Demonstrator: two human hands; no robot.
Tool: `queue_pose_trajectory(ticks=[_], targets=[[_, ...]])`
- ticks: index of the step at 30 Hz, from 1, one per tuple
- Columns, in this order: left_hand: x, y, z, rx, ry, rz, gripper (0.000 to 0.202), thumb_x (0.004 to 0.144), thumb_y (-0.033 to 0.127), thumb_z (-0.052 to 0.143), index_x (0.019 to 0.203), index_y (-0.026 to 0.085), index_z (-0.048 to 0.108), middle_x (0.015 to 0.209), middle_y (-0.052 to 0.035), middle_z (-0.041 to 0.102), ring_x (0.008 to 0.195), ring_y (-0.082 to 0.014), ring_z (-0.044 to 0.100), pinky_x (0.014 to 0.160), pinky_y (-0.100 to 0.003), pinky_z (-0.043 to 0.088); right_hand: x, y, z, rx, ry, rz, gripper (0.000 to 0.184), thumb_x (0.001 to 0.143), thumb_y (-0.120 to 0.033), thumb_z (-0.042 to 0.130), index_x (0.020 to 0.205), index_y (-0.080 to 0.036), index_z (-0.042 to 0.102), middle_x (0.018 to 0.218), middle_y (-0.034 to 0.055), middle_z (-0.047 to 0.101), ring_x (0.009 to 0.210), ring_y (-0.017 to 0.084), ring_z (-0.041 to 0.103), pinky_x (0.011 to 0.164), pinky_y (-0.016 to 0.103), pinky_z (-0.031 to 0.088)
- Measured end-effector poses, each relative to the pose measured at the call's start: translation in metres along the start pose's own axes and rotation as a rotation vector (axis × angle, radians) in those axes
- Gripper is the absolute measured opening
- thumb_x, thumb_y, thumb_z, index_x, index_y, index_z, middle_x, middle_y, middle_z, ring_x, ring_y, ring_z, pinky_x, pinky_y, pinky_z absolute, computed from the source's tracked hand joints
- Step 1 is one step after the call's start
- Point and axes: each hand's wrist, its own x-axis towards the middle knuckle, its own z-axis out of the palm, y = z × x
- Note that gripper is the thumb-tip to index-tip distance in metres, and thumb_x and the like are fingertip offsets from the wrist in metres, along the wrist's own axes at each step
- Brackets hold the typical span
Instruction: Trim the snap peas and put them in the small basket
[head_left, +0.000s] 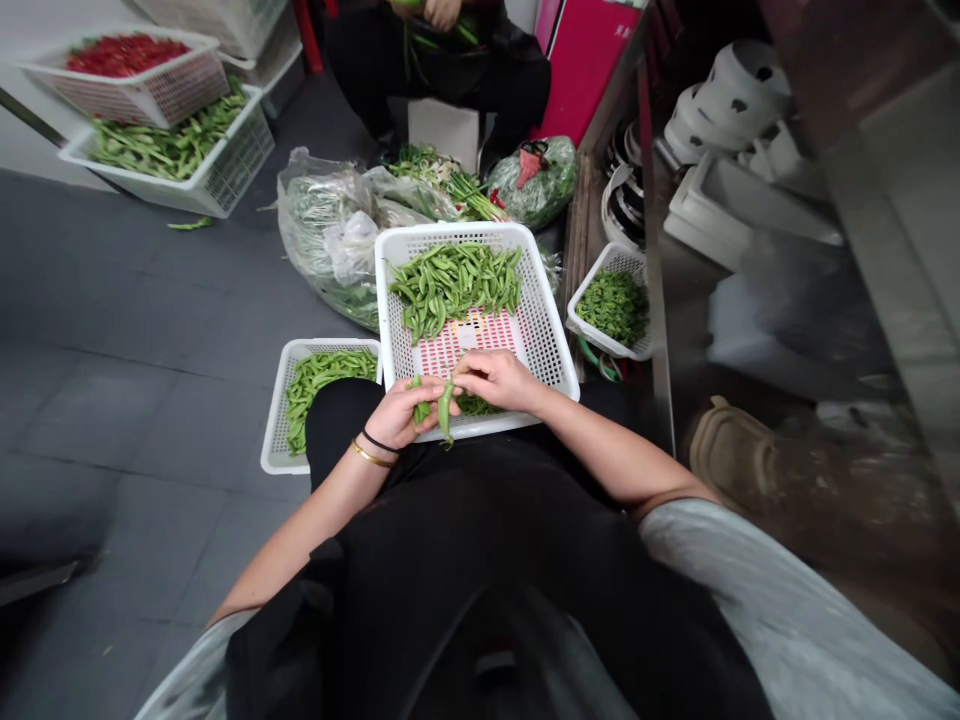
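My left hand (405,415) and my right hand (495,380) are held together over the near rim of a white plastic mesh basket (551,330) resting on my lap. My right fingers pinch the top of a green bean pod (446,412), which hangs down between my hands. My left fingers close on a short green pod (421,408), partly hidden by them. A pile of green bean pods (454,285) fills the far half of the basket. A smaller white basket (276,430) of pods stands just left of my left forearm.
A seated co-worker's hands (442,10) work at the top. Baskets of red chillies (124,55) and green pods (169,140) stand at the upper left. Plastic bags of greens (322,225) lie ahead, beside a small basket of chopped greens (609,308). Steel shelving (660,250) runs along the right.
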Motion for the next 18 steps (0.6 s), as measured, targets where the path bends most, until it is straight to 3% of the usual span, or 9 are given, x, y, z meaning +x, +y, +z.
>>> queue_pose_trajectory(ticks=[5,7,12,15,18], targets=[[0.007,-0.004,0.013,-0.068,0.094,0.058,0.024,0.067,0.029,0.073,0.076,0.01,0.06,0.064,-0.0054,0.067,0.035,-0.0054,0.046,0.03,-0.016,0.027,0.01,-0.008,0.018,-0.434,0.04,0.149,0.028,0.094,-0.031,0.039,0.086,-0.012,0.059,0.086,0.0116,0.062,0.075,0.018,0.055,0.066,0.028,0.038],[0.01,-0.004,0.013,-0.101,0.179,0.088,0.027,0.065,0.029,0.076,0.072,0.012,0.055,0.062,-0.0034,0.065,0.038,-0.0066,0.05,0.03,-0.015,0.03,0.011,-0.008,0.018,-0.508,0.034,0.159,0.03,0.094,-0.031,0.036,0.089,-0.012,0.058,0.088,0.0133,0.061,0.074,0.019,0.054,0.064,0.028,0.037],[0.008,0.004,-0.006,-0.006,0.423,0.294,0.034,0.063,0.03,0.077,0.072,0.015,0.047,0.057,-0.0008,0.063,0.039,-0.0078,0.052,0.031,-0.015,0.032,-0.004,0.012,-0.02,-0.387,0.178,0.149,0.026,0.093,-0.029,0.04,0.08,-0.015,0.057,0.081,0.0084,0.061,0.074,0.017,0.053,0.067,0.027,0.038],[0.004,0.006,-0.009,0.115,0.405,0.386,0.033,0.066,0.031,0.076,0.072,0.016,0.047,0.059,-0.0012,0.065,0.037,-0.0076,0.051,0.032,-0.016,0.032,-0.014,0.018,-0.036,-0.212,0.099,0.229,0.018,0.087,-0.031,0.052,0.078,-0.016,0.057,0.075,0.003,0.06,0.067,0.013,0.052,0.065,0.025,0.038],[0.002,0.005,-0.001,0.229,0.326,0.397,0.029,0.07,0.033,0.073,0.073,0.016,0.05,0.053,0.0001,0.063,0.033,-0.0071,0.047,0.032,-0.018,0.031,-0.012,0.01,-0.024,-0.077,-0.073,0.188,0.025,0.082,-0.036,0.059,0.098,-0.017,0.058,0.087,0.0025,0.063,0.07,0.012,0.054,0.064,0.023,0.037]])
